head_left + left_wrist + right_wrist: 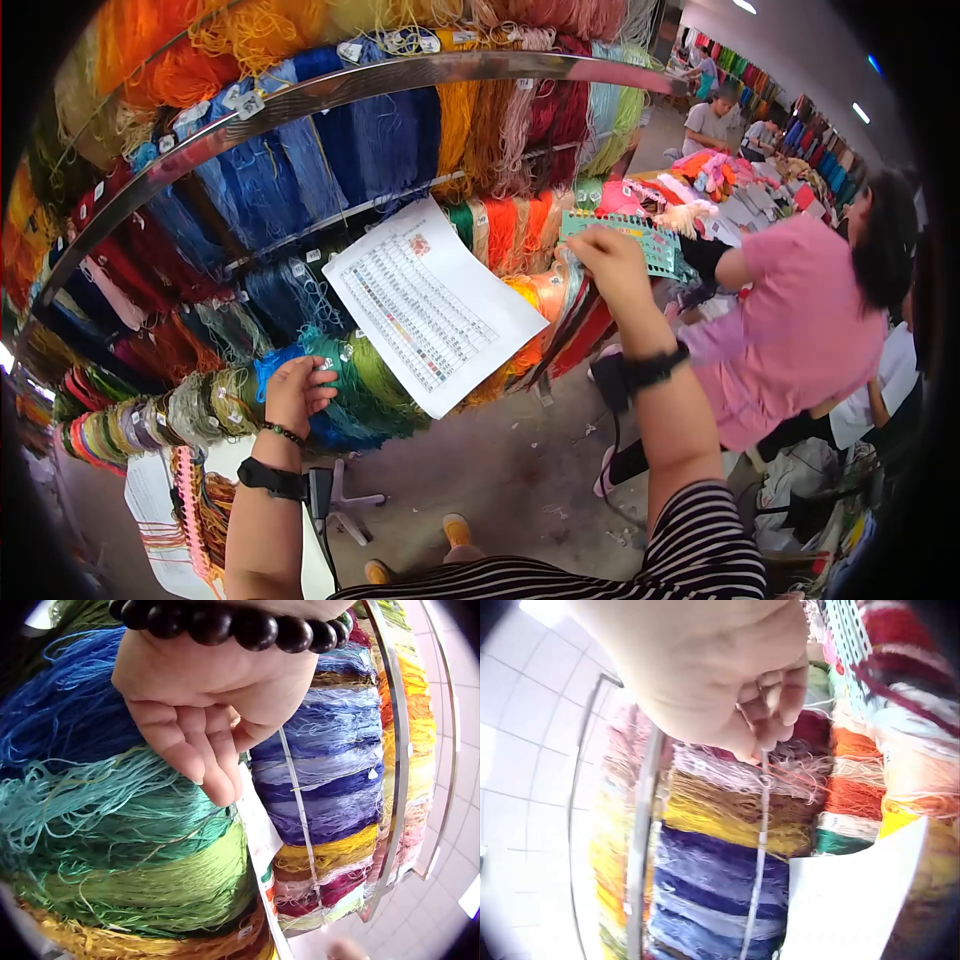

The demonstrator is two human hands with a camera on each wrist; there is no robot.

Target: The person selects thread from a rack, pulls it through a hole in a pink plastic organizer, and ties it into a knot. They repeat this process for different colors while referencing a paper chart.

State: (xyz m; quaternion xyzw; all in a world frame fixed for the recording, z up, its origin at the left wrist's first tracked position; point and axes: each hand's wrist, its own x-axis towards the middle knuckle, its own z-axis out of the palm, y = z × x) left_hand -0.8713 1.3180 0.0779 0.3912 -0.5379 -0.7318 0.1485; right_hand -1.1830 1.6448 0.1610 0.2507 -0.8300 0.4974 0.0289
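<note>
Loosely bent, the fingers of my left hand rest against teal thread hanks, with blue hanks and light green hanks on either side. My right hand is raised at the orange-red hanks. Its thumb and fingertips pinch a thin orange thread, seen in the right wrist view. Just beyond that hand is a green card with punched edges. Between the hands, a white printed sheet with a table and colour marks lies on the hanks.
A curved metal rail crosses above rows of hanging hanks. At right sits a person in a pink shirt, close to my right arm. A chair base stands on the floor below. Other people work farther back.
</note>
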